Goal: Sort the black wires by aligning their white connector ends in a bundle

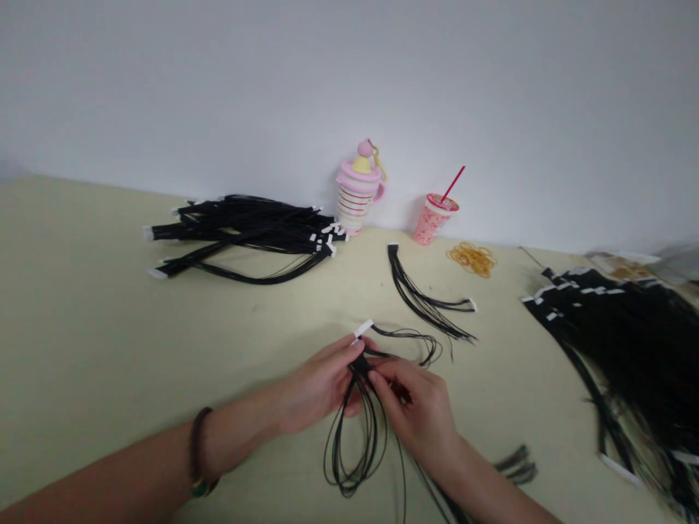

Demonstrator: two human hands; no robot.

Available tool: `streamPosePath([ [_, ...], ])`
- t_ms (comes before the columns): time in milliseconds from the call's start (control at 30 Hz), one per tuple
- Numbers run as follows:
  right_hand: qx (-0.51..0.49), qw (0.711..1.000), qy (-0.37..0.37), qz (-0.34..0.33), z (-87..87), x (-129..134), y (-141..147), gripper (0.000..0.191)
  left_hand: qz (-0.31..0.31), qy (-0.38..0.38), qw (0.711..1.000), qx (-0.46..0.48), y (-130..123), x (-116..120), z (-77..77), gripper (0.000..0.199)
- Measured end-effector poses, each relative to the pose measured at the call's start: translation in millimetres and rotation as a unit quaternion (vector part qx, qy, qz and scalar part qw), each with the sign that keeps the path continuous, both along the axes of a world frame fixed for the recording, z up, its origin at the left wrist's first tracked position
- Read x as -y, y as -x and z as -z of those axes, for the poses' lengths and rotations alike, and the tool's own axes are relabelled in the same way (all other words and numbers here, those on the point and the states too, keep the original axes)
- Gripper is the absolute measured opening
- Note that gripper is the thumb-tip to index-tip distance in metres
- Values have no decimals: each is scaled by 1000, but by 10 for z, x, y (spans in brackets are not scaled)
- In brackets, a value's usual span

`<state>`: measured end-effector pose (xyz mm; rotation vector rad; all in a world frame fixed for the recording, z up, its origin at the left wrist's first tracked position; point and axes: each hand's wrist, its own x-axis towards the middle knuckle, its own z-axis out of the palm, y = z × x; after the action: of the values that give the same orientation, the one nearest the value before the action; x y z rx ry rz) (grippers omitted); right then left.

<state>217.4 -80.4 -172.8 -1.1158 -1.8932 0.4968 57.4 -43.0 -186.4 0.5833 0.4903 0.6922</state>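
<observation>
Both hands are closed on a black wire harness (360, 366): the left hand (322, 389) pinches it just below its white connector (363, 328), seemingly to steady that end, while the right hand (426, 411) grips the gathered strands, probably to keep them bunched above the hanging loops. Right of the hands, a large harness pile (628, 342) spreads over the counter (262, 342), apparently within easy reach. Just beyond the hands lies a single loose harness (411, 292); beyond and left, another stack (245, 229) lies roughly lengthwise, perhaps for tidiness. Farther off are yellow rubber bands (472, 260), a patterned cup with a straw (431, 220) and a striped, lidded mug (354, 200), perhaps by the wall to free working room. No brand or writing is legible.
</observation>
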Motion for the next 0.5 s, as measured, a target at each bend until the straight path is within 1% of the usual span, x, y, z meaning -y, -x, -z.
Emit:
streamPosePath([
  [100, 3, 1000, -21, -14, -1, 6, 2, 12, 8, -2, 1000, 7, 4, 2, 6, 26],
  [167, 1, 1000, -29, -9, -10, 9, 1, 12, 22, -12, 1000, 18, 13, -13, -3, 27],
  [300, -14, 1000, -12, 16, -33, 20, 7, 11, 42, -41, 997, 41, 15, -36, -16, 33],
  [433, -9, 1000, -15, 2, -35, 30, 23, 12, 59, -59, 996, 39, 2, -29, -1, 46],
  [500, -14, 1000, -14, -3, -35, 25, 29, 12, 61, -69, 995, 31, -6, -16, 9, 46],
])
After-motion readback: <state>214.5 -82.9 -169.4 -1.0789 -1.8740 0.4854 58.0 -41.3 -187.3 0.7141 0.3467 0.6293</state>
